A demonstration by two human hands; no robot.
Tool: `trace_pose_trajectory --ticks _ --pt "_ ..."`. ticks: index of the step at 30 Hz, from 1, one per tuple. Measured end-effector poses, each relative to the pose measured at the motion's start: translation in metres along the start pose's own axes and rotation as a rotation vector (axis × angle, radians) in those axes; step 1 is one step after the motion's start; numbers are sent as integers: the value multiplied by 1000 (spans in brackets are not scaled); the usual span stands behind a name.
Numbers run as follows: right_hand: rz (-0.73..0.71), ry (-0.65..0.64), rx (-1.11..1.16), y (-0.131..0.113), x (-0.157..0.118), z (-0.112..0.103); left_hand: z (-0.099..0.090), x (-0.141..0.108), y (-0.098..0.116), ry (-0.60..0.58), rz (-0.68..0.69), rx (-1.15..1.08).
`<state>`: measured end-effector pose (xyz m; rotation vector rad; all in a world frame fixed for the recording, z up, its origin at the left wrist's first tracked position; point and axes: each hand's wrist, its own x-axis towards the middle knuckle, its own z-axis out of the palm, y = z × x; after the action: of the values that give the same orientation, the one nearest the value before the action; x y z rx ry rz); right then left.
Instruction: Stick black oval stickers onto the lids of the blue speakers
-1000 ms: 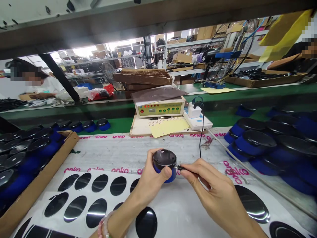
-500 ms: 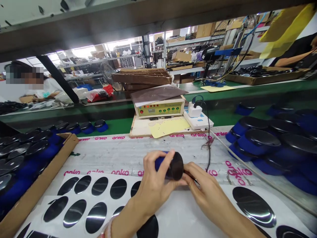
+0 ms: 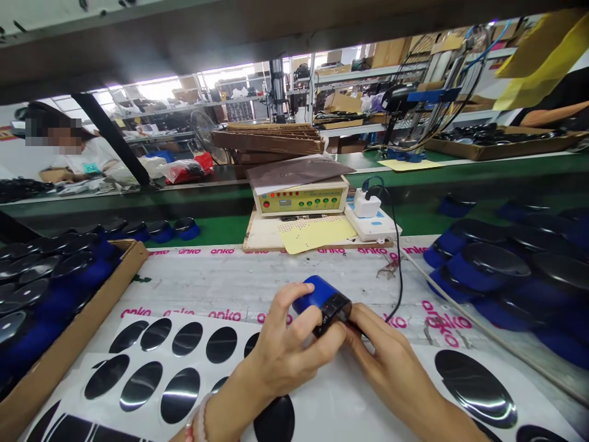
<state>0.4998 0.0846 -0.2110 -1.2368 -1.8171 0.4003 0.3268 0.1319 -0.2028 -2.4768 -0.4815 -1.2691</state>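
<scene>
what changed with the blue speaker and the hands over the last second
The left hand has turned the small blue speaker over: a second ago its glossy black top faced up, now it lies tilted with the blue body up. The right hand stays at its right side with the black cable. The sheets of black oval stickers and the tester box have not moved.

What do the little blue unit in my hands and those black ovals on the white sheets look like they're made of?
The blue unit looks like moulded plastic with a smooth, slightly glossy blue body and a black band; the surface shows soft highlights. The black ovals seem to be glossy film stickers on white backing sheets, since they lie flat and mirror the lights.
</scene>
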Motion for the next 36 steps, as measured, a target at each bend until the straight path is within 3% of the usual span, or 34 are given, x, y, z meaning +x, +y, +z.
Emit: trace_pose_trajectory --ticks 3,6,8,10,11,13,16,18,20,23,26,27,28,29,32,36 --pt "-32 14 -14 0 1 -2 2 0 -2 41 -27 -80" --pt "-75 8 -46 -1 5 -5 0 6 -3 22 -313 -243" --pt "-130 -70 -129 -2 10 -9 -4 14 -7 -144 -528 -423" --pt "-217 -138 -289 -5 17 -18 -9 21 -15 -320 -637 -583" --pt "-265 -120 -402 -8 20 -26 -10 23 -22 -351 -674 -618" --pt "-333 57 -657 -14 24 -47 -11 20 -41 -293 -780 -588" --pt "-297 296 -867 -29 23 -81 -5 6 -75 -193 -942 -489" --pt "-284 287 -817 -39 18 -93 -1 -1 -93 -212 -986 -484" --pt "-342 178 -687 -45 9 -91 -5 -1 -100 -228 -1014 -478" --pt "-408 -14 -573 -42 -13 -72 -33 7 -85 -259 -1025 -441" --pt "-508 -173 -567 -23 -41 -49 -80 0 -41 -398 -994 -469" --pt "-557 -229 -565 -15 -50 -43 -93 -9 -22 -504 -971 -507" --pt "-596 -281 -559 -8 -57 -36 -104 -20 -4 -741 -876 -540" --pt "-611 -331 -550 -2 -64 -31 -111 -32 14 -902 -784 -519" --pt "-561 -457 -474 11 -75 -20 -119 -59 46 -1221 -611 -316" --pt "-422 -556 -284 22 -75 -23 -118 -56 37 -1372 -502 -212"
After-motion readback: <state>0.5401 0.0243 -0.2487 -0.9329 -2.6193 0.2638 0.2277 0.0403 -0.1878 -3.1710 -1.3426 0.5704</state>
